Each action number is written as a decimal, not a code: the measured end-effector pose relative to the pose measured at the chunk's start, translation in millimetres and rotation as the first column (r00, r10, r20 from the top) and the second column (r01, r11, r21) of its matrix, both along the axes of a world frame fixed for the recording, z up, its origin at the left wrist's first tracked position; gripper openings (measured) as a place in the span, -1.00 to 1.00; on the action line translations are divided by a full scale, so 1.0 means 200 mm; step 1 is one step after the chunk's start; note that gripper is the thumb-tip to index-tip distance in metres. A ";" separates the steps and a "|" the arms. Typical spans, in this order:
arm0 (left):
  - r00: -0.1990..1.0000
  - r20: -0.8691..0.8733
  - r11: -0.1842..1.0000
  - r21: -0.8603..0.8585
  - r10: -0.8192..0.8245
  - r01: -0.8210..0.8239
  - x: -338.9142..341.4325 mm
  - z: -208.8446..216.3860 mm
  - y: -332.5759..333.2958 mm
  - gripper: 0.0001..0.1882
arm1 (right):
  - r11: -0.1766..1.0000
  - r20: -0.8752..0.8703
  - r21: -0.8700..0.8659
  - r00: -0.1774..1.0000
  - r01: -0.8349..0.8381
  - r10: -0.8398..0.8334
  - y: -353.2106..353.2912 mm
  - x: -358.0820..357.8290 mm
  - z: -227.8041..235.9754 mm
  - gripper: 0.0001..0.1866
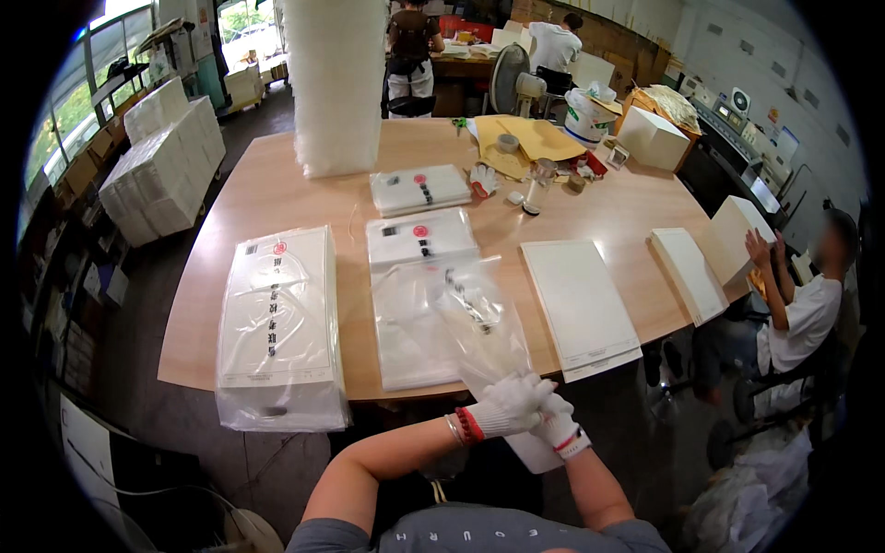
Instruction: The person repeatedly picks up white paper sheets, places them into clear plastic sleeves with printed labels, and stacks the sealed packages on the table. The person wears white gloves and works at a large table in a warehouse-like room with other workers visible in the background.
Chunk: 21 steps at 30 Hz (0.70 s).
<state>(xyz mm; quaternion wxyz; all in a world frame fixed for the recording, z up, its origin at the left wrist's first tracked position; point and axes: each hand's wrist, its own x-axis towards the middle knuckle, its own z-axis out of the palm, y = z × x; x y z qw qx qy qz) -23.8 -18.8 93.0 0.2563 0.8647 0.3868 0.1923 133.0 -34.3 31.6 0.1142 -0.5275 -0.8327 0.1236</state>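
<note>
My left hand [507, 406], in a white knit glove, is closed on the near end of a clear plastic bag [493, 336]. Close against it, my right hand [557, 426], gloved too, is closed at the same end of the bag; its fingertips are partly hidden. The bag slants away over the table, with black print showing through. Below the hands a white, flat, paper-like piece [535, 454] sticks out; I cannot tell whether it is held. Under the bag lies a stack of printed clear bags [406, 318]. Right of it is a stack of white paper [579, 300].
Plastic-wrapped printed stacks lie at left [277, 313] and further back [419, 189] on the wooden table [240, 194]. A tall white roll [336, 92] stands behind. A tape roll [507, 142] and loose glove [483, 181] lie beyond. At right a seated person [802, 304] touches a white block [737, 238].
</note>
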 end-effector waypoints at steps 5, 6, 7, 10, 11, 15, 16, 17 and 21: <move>0.942 0.054 0.943 0.023 0.332 -0.333 -0.34 -0.28 0.08 -0.56 | 0.860 -0.273 -0.286 0.824 0.423 -0.496 0.10 -0.21 0.12 -0.49; 0.935 -0.010 0.934 -0.038 0.356 -0.356 -0.38 -0.31 0.08 -0.56 | 0.899 -0.337 -0.058 0.839 0.434 -0.426 0.16 -0.23 0.05 -0.49; 0.960 -0.042 0.960 0.059 0.276 -0.273 -0.39 -0.39 0.07 -0.57 | 0.884 -0.385 0.168 0.854 0.437 -0.349 0.25 -0.26 -0.10 -0.48; 0.947 -0.119 0.870 0.443 0.298 -0.218 -0.48 -0.70 0.16 -0.60 | 0.912 -0.204 0.083 0.903 0.401 -0.379 0.46 -0.26 -0.34 -0.48; 0.880 -0.079 0.719 0.614 0.468 -0.327 -0.56 -0.79 0.22 -0.60 | 0.915 -0.088 -0.076 0.911 0.396 -0.402 0.52 -0.24 -0.36 -0.48; 0.594 0.241 0.562 0.194 0.767 -0.804 -0.82 -0.88 0.28 -0.65 | 0.861 0.218 -0.191 0.875 0.472 -0.432 0.57 -0.24 -0.26 -0.46; 0.598 0.158 0.612 -0.059 0.786 -0.789 -0.81 -0.78 0.27 -0.66 | 0.878 0.178 -0.183 0.893 0.442 -0.413 0.57 -0.20 -0.30 -0.44; 0.619 0.072 0.607 -0.310 0.782 -0.732 -0.78 -0.70 0.26 -0.66 | 0.894 0.139 -0.172 0.908 0.414 -0.394 0.55 -0.14 -0.39 -0.41; 0.288 0.286 0.405 -0.688 0.914 -0.602 -0.76 -0.64 0.06 -0.65 | 0.912 0.107 -0.269 0.951 0.310 -0.291 0.35 -0.17 -0.25 -0.26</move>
